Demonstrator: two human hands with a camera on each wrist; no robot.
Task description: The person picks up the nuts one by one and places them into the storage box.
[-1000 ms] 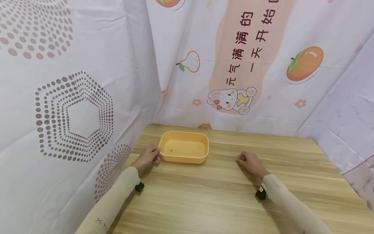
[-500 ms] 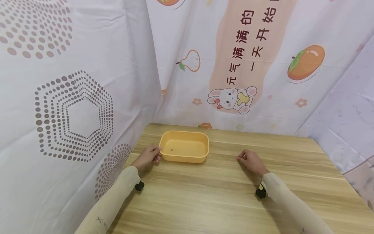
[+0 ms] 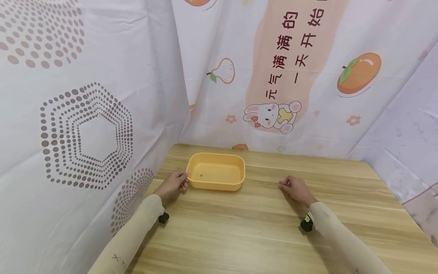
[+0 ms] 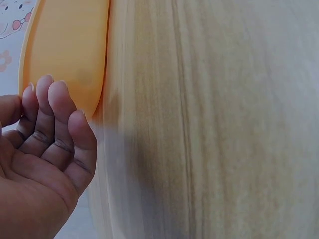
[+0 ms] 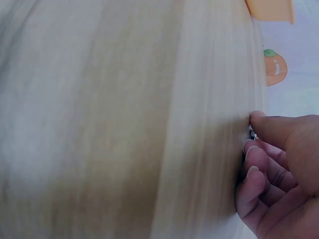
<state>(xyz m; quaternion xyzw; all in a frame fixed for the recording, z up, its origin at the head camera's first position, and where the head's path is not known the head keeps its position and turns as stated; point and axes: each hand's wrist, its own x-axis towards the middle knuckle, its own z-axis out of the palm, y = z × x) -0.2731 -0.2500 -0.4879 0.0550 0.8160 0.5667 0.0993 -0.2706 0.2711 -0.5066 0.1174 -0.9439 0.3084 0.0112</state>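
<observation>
A shallow yellow-orange plastic basin (image 3: 215,187) stands on the table, and a small dark spot shows on its floor. At its left end, my left hand (image 3: 174,183) pinches the rim between thumb and fingers; the left wrist view shows the fingertips against the basin wall (image 4: 65,50). To the right of the basin, my right hand (image 3: 297,189) is low over the wood. It pinches a tiny silvery-dark object (image 5: 252,135) between thumb and index finger. Its kind is too small to tell, and the fingers partly hide it.
The wood-grain table (image 3: 232,228) reaches to a printed curtain (image 3: 212,125) at the back. A white patterned curtain (image 3: 99,140) hangs close along the left side, beside my left arm. Black wrist cameras (image 3: 306,224) sit under both sleeves.
My right hand has shifted slightly to the right, and a tiny silvery object now shows at its fingertips. The left hand and the basin stay in place.
</observation>
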